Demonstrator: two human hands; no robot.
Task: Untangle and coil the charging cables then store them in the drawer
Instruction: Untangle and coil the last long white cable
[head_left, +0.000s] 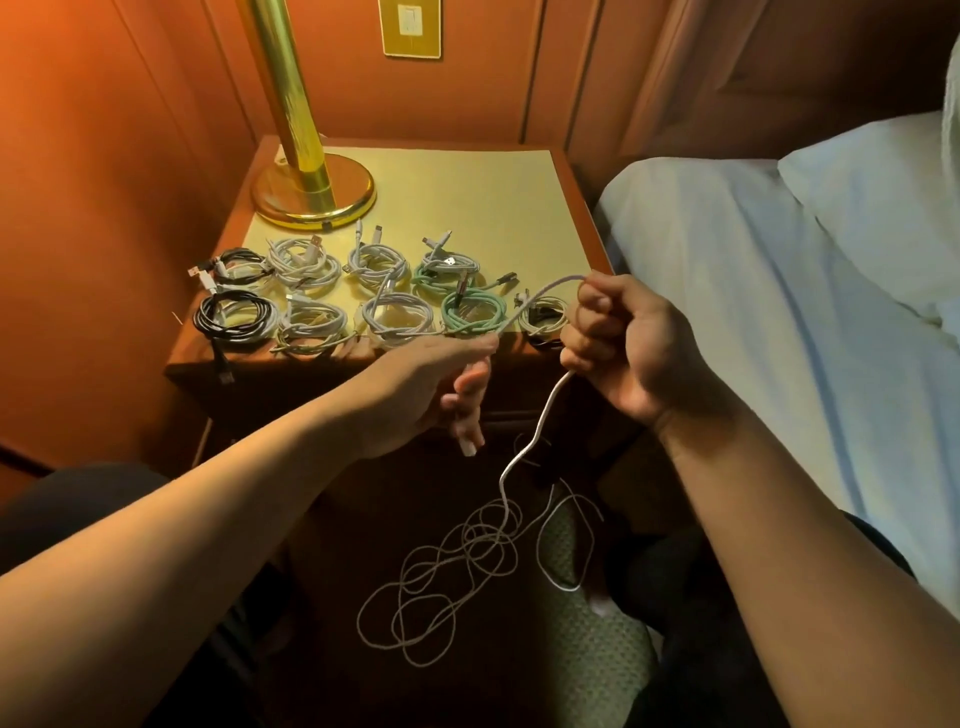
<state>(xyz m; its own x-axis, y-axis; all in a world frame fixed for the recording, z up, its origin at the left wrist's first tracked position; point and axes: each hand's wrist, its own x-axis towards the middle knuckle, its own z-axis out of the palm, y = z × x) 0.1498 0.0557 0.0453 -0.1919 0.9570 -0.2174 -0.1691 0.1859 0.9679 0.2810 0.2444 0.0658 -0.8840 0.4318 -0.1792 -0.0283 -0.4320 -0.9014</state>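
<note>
Orange-lit panelled walls close in a corner, and a wooden nightstand (571, 171) fills it, with a brass lamp base (313, 193) at its back left. To the right, a bed with a pale sheet (753, 270) runs close beside the nightstand's right edge. The back right of the nightstand top is bare; its front half carries two rows of coiled cables (374, 291), white, black and mint green, the front row lying right along the front edge, with one black end hanging over the left front corner. Below the front edge the nightstand's face is in shadow, and I cannot make out a drawer there.

My hands are in the air just in front of that front edge, apart from each other. My left hand (441, 384) reaches in from the lower left, forearm stretched out, fingers curled and pinching a white cable (540, 415) near its plug end, which pokes out below my fingers. My right hand (618, 343) comes in from the lower right, wrist bent, closed in a fist round the same cable. The cable arches between my two hands over the front row of coils, then drops from under my right fist into a loose tangle of loops (457, 561) on the dark floor between my knees, beside a patch of patterned green carpet (597, 639).
</note>
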